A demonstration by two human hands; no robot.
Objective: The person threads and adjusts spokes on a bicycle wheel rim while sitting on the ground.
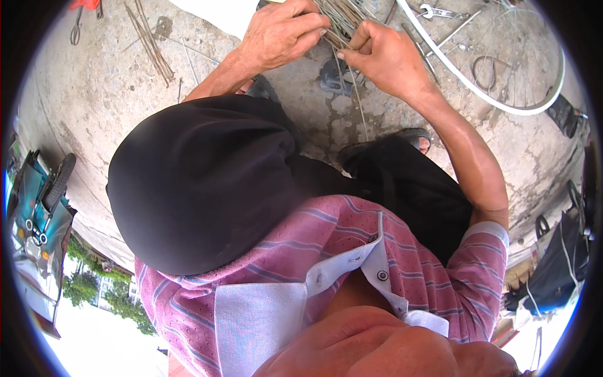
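A bundle of thin metal rods that look like bicycle spokes [340, 19] fans out between my hands at the top edge. My left hand [286, 32] has its fingers curled against the left side of these spokes, seemingly gripping some; its far part is cut off by the picture's edge. From the right, my right hand [388, 61] pinches thumb against forefinger at the bundle's near end. One long thin spoke [359, 103] slants down from that pinch toward the ground between my feet.
At the right lies a white bicycle rim [502, 105] with spokes. A wrench [435, 11] rests by it. More loose rods [149, 47] lie on the concrete at the left, near a white sheet-like thing [217, 14]. A parked motorbike [44, 207] stands at the far left.
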